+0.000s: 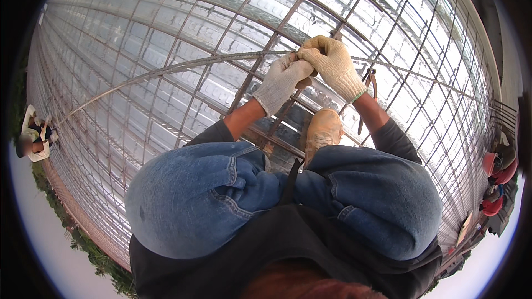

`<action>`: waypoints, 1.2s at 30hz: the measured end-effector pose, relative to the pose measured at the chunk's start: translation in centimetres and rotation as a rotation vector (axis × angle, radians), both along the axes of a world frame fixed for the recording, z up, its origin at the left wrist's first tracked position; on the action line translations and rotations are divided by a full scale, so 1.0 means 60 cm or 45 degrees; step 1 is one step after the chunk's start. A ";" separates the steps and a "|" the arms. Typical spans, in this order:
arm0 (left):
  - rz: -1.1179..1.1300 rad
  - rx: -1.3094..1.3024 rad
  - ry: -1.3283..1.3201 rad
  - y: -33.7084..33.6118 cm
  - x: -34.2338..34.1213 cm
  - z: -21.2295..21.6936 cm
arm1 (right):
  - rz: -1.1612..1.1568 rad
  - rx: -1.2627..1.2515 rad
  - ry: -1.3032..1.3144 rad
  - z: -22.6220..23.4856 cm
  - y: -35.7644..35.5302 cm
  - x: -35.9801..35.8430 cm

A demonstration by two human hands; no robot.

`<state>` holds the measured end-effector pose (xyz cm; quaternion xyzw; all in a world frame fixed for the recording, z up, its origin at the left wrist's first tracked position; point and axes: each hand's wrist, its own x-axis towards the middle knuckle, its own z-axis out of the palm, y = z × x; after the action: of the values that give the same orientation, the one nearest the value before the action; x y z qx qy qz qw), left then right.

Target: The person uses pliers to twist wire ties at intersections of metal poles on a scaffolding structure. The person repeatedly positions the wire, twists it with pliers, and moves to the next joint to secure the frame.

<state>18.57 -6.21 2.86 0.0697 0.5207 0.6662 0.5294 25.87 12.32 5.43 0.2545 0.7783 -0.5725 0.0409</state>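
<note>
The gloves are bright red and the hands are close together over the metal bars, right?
Not red: the head view shows pale, off-white gloves. The left hand and right hand are indeed close together over the metal bars.

I'm seeing bright outdoor daylight; glare bleaches the shiny, corrugated metal decking (426,94) toward its right edge; shade darkens it beside the scuffed tan work boot (325,127); the brown steel rebar grid (242,89) bows and softens toward its left edge; black vignetting rings my view.
</note>
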 end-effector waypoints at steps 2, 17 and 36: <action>-0.008 0.005 -0.057 -0.004 0.013 0.001 | 0.058 0.045 0.002 -0.004 -0.001 0.010; 0.173 0.141 -0.256 -0.011 0.028 -0.010 | 0.123 0.036 0.231 0.028 -0.018 -0.015; -0.416 -0.016 0.087 0.025 0.067 -0.018 | -0.728 -0.886 0.121 0.072 -0.030 -0.020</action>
<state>22.58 -4.72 1.81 0.1729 0.5242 0.5652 0.6131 24.68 10.55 9.76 0.4039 0.4391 -0.7993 -0.0714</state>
